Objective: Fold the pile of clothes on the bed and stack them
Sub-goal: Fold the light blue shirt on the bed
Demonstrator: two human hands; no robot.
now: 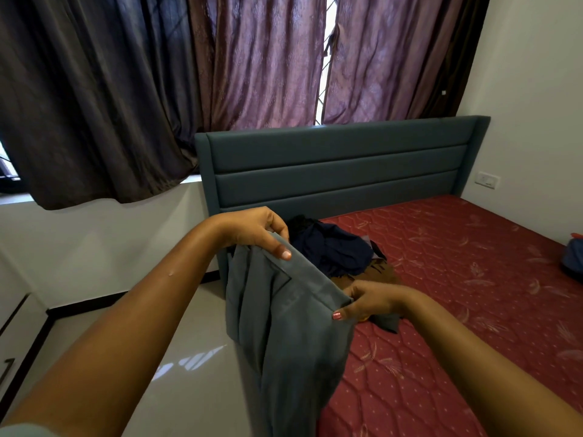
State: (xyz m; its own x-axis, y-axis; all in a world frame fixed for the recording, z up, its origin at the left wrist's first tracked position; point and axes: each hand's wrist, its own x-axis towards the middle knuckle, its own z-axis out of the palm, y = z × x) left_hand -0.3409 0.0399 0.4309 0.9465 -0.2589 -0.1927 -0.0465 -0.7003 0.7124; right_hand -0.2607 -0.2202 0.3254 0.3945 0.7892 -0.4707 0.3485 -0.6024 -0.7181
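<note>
I hold up grey trousers (293,335) by the waistband, over the left edge of the bed. My left hand (255,230) pinches the far end of the band and my right hand (369,299) pinches the near end. The legs hang down out of the bottom of the view. Behind the trousers a pile of clothes (334,247), dark navy and black on top with brown cloth below, lies on the red mattress (457,279) near the headboard.
The grey-blue padded headboard (337,165) stands at the back under purple and dark curtains (252,64). A dark blue object (573,257) sits at the mattress's right edge. Glossy floor (176,373) lies left of the bed, with drawers at the far left.
</note>
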